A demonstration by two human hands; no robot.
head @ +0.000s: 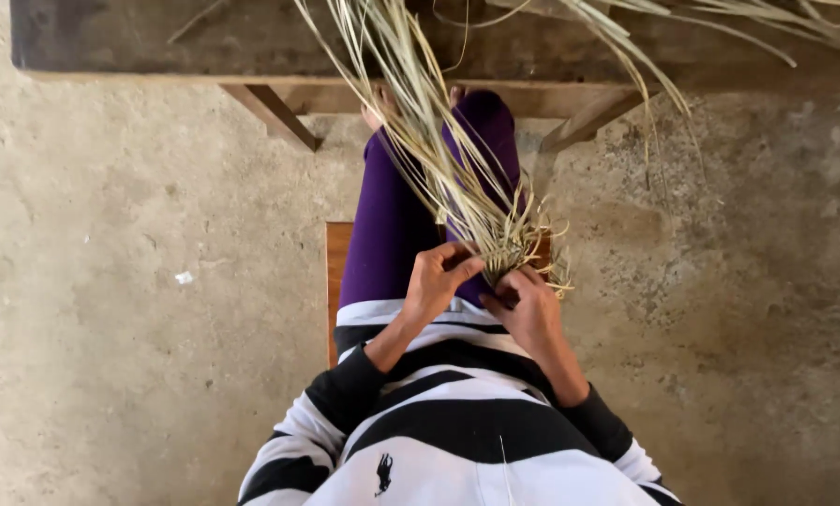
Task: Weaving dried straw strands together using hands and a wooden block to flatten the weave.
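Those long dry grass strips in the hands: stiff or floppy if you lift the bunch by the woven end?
Probably floppy: the dry strips bow and fan out loosely away from where the left hand and right hand pinch them. Likely very light, being thin and flat. Loose ends may splay or snag, since stray tips curl out near the woven end.
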